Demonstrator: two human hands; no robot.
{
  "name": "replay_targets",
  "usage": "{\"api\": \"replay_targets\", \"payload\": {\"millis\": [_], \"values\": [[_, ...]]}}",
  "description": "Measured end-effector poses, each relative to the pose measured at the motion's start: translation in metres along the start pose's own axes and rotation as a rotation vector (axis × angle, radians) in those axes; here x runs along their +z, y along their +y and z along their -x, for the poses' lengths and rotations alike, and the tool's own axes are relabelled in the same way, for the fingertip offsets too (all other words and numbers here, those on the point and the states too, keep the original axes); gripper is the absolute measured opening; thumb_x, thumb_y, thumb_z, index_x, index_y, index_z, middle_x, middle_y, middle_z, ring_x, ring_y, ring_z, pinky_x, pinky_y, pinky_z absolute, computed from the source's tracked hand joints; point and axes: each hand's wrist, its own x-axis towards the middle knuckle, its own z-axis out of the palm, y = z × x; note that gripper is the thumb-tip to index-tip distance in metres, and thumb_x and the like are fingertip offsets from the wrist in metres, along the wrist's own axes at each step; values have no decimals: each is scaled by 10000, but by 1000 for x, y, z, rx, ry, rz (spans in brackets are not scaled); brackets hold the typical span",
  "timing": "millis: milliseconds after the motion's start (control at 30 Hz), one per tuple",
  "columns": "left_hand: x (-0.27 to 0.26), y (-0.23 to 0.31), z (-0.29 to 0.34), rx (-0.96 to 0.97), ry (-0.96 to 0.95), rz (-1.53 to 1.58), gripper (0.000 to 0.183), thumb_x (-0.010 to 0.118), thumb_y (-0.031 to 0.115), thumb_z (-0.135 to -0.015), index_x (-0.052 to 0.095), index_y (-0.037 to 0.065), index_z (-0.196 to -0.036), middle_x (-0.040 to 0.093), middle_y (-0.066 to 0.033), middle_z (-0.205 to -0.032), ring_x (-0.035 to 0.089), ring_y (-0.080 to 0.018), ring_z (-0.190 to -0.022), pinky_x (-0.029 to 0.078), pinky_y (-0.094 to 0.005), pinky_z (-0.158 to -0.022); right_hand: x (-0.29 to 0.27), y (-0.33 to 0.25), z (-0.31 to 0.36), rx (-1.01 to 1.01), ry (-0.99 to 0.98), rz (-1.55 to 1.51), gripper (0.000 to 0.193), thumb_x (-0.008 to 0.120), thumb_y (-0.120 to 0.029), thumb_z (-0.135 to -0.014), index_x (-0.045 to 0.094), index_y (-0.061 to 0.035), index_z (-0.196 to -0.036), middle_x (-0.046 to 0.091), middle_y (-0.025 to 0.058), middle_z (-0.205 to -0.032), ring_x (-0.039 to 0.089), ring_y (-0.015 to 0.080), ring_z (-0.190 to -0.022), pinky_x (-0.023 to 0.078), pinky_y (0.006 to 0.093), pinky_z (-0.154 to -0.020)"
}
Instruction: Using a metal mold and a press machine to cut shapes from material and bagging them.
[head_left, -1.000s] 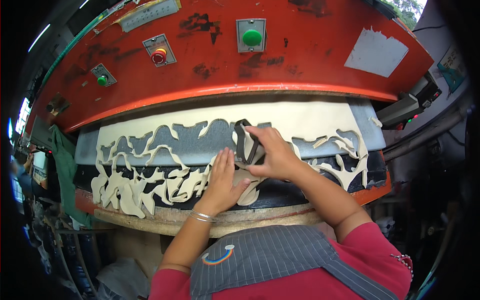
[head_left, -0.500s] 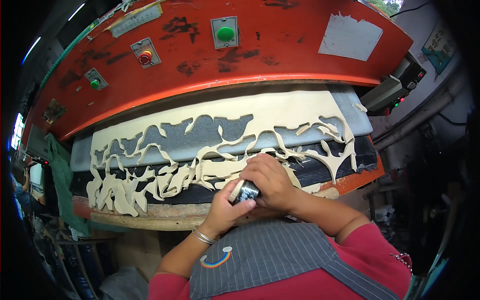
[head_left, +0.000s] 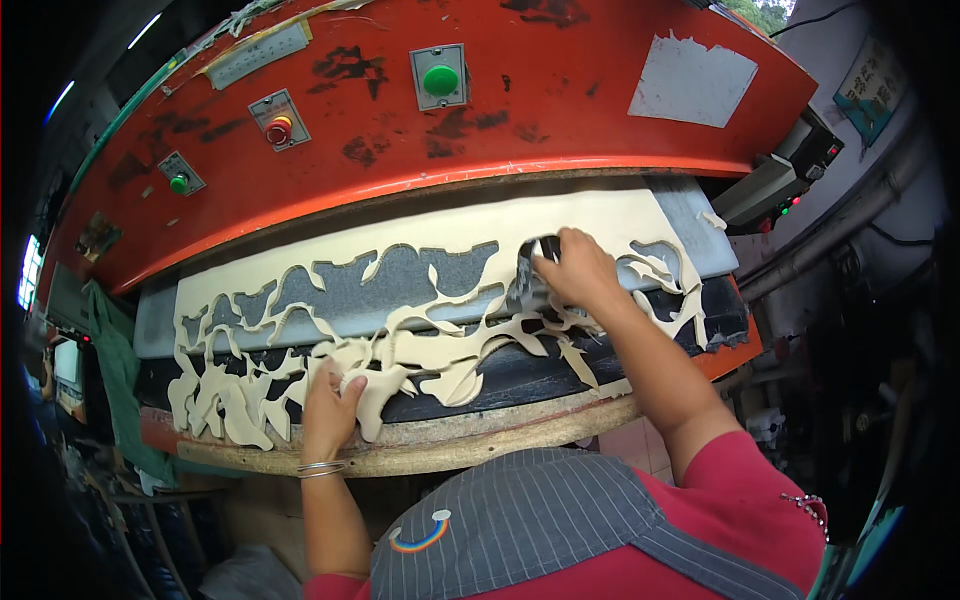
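My right hand (head_left: 580, 268) reaches out over the cream sheet (head_left: 400, 218) and grips a dark, shiny cutting die (head_left: 526, 275). The die stands at the sheet's cut edge, right of the grey gaps. Down at the near side, my left hand (head_left: 330, 408) has its thumb and fingers around a cream cut piece (head_left: 374, 402) among the scraps; its fingertips are partly hidden. Thin, branching offcuts (head_left: 225, 395) hang together from the sheet toward me.
A red press beam (head_left: 330, 190) with green buttons (head_left: 440, 80) and a red knob (head_left: 279, 128) crosses behind the sheet. Beneath lie a pale cutting board (head_left: 157, 320) and a black surface (head_left: 500, 375). A wooden bar (head_left: 480, 437) edges the near side; green cloth (head_left: 118, 370) hangs left.
My hands have parted from in front of my apron. The right carried the dark die forward onto the sheet; the left moved left to the scraps. The view shifted slightly.
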Motion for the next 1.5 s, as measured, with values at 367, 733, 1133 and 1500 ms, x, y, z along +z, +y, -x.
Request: {"api": "replay_targets", "payload": {"millis": [367,733,1133,1500], "values": [[136,115,-97,594,-132,-149,438,694,290,-798,616,21,-1135,591,-145,-975,544,-300,-947,431,-379,-872,14,14,-67,83,-184,110,767,633,-604,-752,553,20,-1191,616,152,-1138,575,298,-1065,491,418,-849],[179,118,-133,638,-32,-74,327,688,217,-794,661,29,-1060,570,-94,-868,543,-271,-817,454,-360,-723,57,105,-77,-500,262,-208,545,759,-331,-702,610,-180,-1204,598,102,-1104,513,283,-1051,365,397,-942],[168,98,-132,674,-3,-72,359,697,197,-784,639,-1,-1078,567,-127,-896,553,-302,-843,463,-375,-747,72,88,-68,-517,339,-104,566,746,-337,-702,594,-177,-1223,589,110,-1132,508,299,-1081,355,412,-971],[-121,-9,-173,380,758,241,262,494,213,-975,651,6,-1003,653,-80,-964,612,-169,-911,480,-303,-828,-52,-87,14,-701,526,-389,459,772,-179,-718,594,-50,-1121,632,119,-960,592,277,-889,462,359,-774]]}}
